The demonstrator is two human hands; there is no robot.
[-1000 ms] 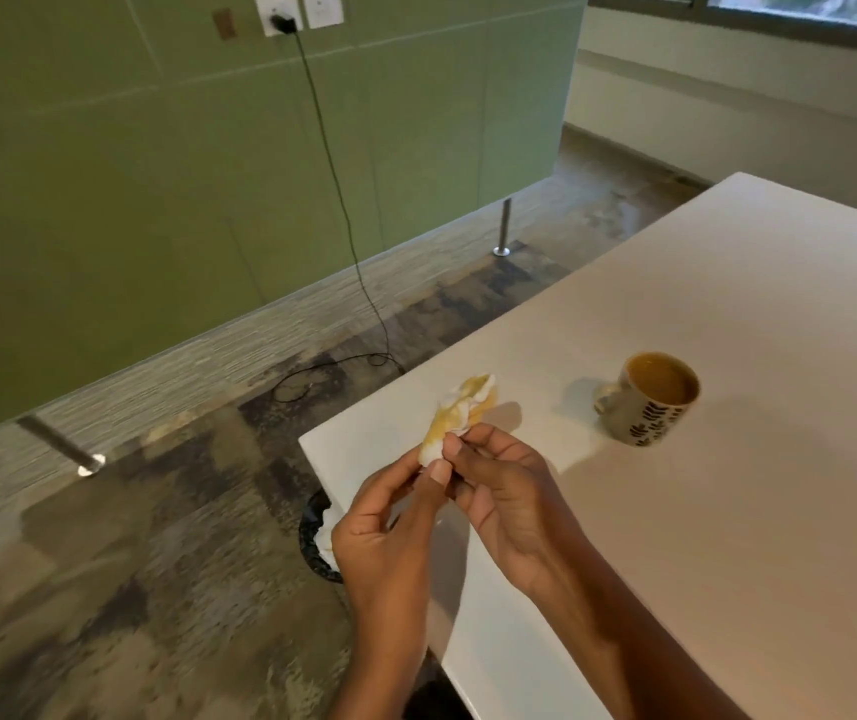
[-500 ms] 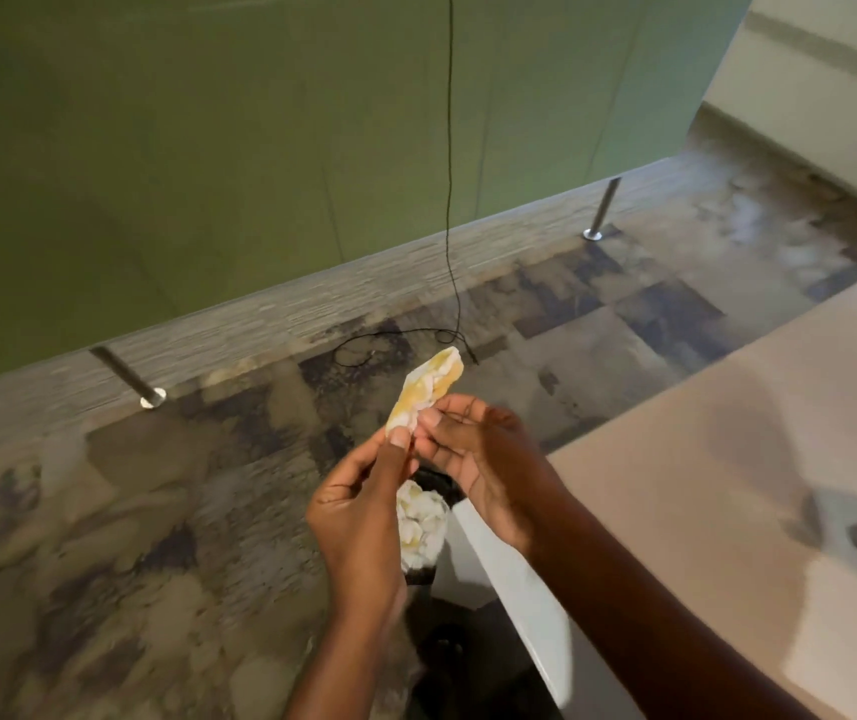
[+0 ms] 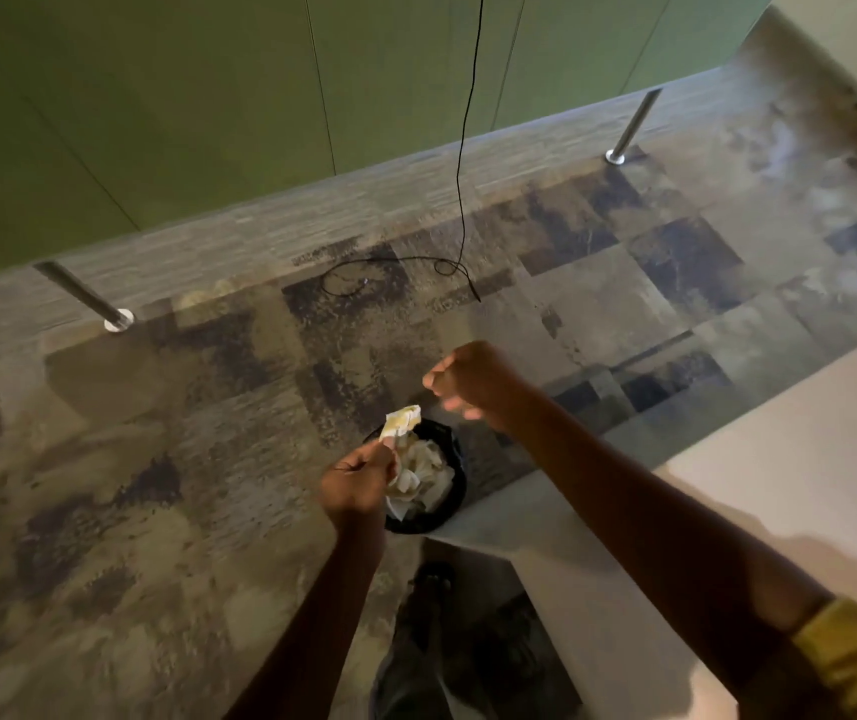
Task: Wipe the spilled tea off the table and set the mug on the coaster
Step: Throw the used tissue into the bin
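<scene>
Head view: the right hand (image 3: 473, 379) has let go of the tissue (image 3: 402, 419) and lifted away. It is blurred and curled on nothing. The left hand (image 3: 359, 483) alone pinches the stained tissue over the bin (image 3: 460, 488), on the floor off the desk (image 3: 779, 459) corner. Wiping seems done. The mug is out of sight and, I judge, still needs setting on the coaster.

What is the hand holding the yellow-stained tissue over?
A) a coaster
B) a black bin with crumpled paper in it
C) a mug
B: the left hand pinches the stained tissue just above the rim of the black bin, which has crumpled paper inside.
</scene>
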